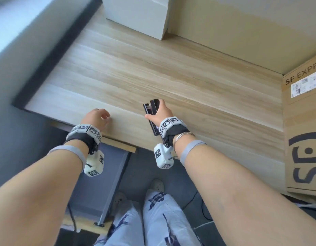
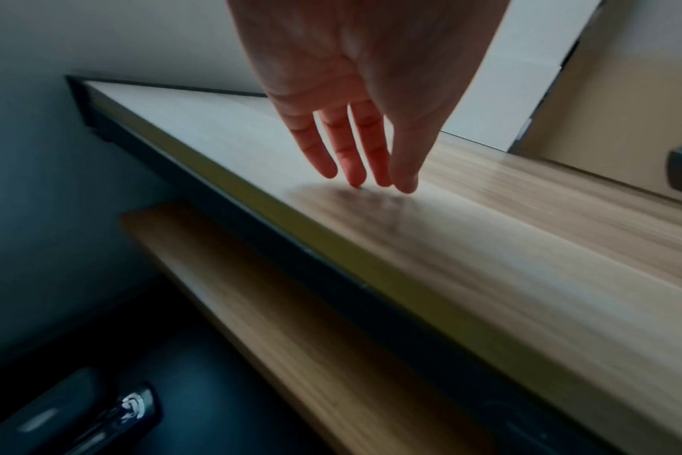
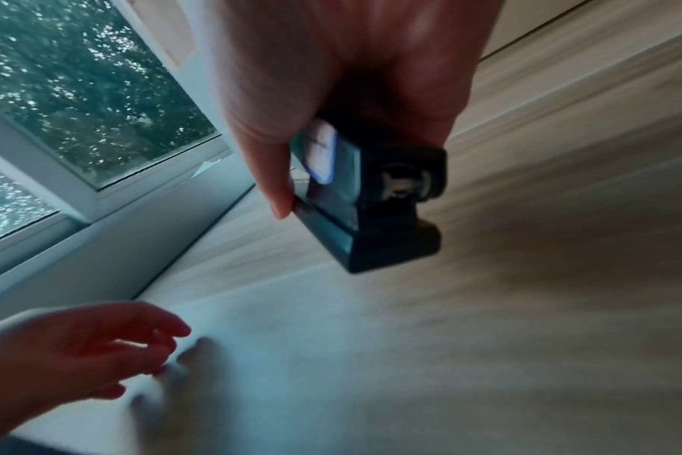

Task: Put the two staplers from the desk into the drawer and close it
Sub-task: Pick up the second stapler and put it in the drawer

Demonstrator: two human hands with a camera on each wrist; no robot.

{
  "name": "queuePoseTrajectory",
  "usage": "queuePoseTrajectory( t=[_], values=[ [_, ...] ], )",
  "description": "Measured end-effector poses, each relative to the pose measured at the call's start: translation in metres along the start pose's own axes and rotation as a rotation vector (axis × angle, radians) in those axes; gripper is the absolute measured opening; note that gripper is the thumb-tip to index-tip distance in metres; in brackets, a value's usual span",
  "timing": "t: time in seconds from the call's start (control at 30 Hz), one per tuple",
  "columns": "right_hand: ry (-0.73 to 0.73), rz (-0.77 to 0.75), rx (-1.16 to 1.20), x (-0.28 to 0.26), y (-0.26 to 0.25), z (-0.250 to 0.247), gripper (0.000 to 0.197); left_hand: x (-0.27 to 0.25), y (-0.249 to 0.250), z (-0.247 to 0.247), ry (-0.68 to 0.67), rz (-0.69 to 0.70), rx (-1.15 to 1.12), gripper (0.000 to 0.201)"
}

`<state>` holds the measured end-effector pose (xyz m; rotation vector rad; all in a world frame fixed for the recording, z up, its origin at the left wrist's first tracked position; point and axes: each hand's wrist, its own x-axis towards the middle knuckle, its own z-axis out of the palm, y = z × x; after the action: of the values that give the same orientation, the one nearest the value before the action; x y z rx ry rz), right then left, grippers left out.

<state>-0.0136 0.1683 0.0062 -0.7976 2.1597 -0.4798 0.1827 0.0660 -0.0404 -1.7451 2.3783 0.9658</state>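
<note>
My right hand (image 1: 159, 112) grips a black stapler (image 1: 152, 110) just above the wooden desk (image 1: 171, 71), thumb on one side and fingers on the other; the right wrist view shows its hinge end (image 3: 374, 200) pointing down. My left hand (image 1: 97, 117) is open, and its straight fingertips (image 2: 355, 172) touch the desk top near the front edge. Under that edge the drawer (image 1: 100, 174) is pulled out, grey inside. In the left wrist view a dark object with a shiny metal part (image 2: 98, 409) lies down there, likely the other stapler.
A white box (image 1: 136, 15) stands at the back of the desk and a cardboard SF Express box (image 1: 302, 130) at its right end. A window (image 3: 78, 92) is on the left. My legs and shoes (image 1: 153, 210) are below the desk front.
</note>
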Motion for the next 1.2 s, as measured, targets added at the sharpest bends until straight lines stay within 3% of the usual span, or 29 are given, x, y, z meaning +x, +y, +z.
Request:
queuePoseTrajectory(
  t=[0.33, 0.5, 0.7, 0.87, 1.2],
  values=[
    [-0.171, -0.19, -0.098, -0.048, -0.061, 0.119, 0.062, -0.045, -0.099, -0.019, 0.077, -0.086, -0.084, 0.018],
    [-0.303, -0.21, -0.2, -0.061, -0.06, 0.182, 0.067, -0.06, -0.152, -0.01, 0.015, -0.171, -0.086, 0.02],
    [-0.36, -0.004, -0.264, -0.049, -0.026, 0.245, 0.052, -0.067, -0.207, 0.018, -0.036, -0.256, -0.096, 0.02],
    [-0.306, 0.141, -0.222, -0.032, -0.005, 0.288, 0.045, -0.062, -0.239, 0.049, -0.053, -0.274, -0.128, 0.024],
    [-0.245, 0.404, -0.015, -0.011, 0.022, 0.357, 0.047, -0.05, -0.265, 0.095, -0.091, -0.28, -0.135, 0.029]
  ],
)
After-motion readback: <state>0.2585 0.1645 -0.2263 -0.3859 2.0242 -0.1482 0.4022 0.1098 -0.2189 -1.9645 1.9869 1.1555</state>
